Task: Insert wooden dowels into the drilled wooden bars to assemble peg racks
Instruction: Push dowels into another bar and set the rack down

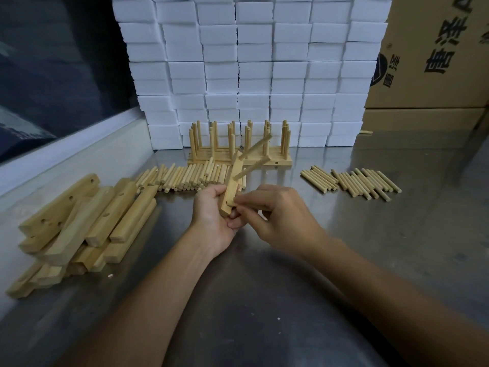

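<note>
You work on a steel table (264,300); behind the held bar rises a wall of white foam blocks (238,62). Left of that bar lies a heap of drilled bars (79,223); behind it, finished racks (238,147) — loose dowels (190,176) in between. Your left hand (214,215) grips the bar (231,186), which carries two dowels. Your right hand (275,215) pinches a third dowel (230,202) at its lower hole.

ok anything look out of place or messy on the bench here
One stray dowel lies alone at the foot of the cardboard box, far from both dowel piles. The drilled bars on the left sit in a loose, crisscrossed heap. Nothing looks broken.
</note>
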